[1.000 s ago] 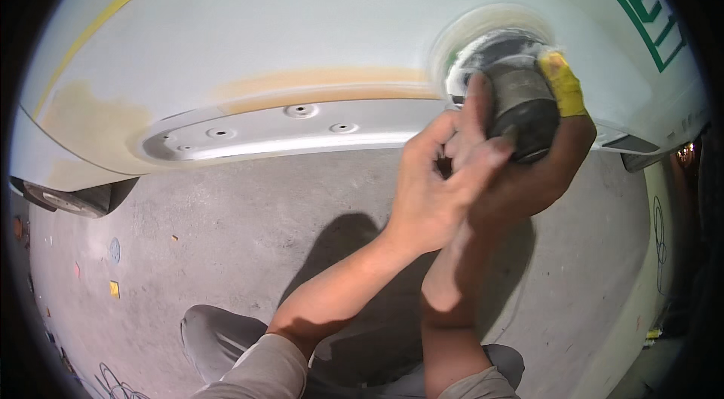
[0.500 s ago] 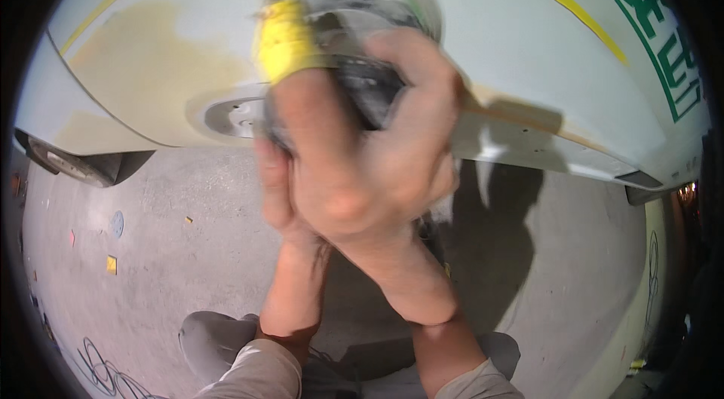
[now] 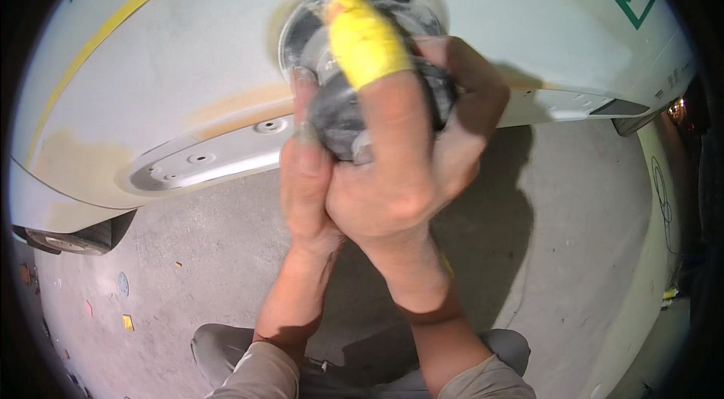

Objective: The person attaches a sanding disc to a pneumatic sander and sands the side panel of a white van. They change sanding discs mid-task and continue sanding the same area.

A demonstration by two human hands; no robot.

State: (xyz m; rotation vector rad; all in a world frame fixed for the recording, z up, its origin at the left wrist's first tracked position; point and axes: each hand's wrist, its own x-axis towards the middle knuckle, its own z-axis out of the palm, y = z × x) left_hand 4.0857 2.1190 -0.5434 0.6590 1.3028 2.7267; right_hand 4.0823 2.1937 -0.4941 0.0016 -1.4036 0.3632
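Both hands clasp a round grey sander (image 3: 354,108): the right hand (image 3: 407,173), a yellow-taped finger (image 3: 366,41) laid over its top, wraps the body, and the left hand (image 3: 305,173) closes against it from below. Its disc faces away, flat against the white car panel (image 3: 173,59), just above the panel's lower trim strip (image 3: 211,161).

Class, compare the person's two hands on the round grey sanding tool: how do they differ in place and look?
The right hand wraps over the round grey sanding tool, whereas the left hand presses alongside it, partly covered. The right hand has a yellow-taped finger; the left hand shows none. Both hold the tool against the white car panel.
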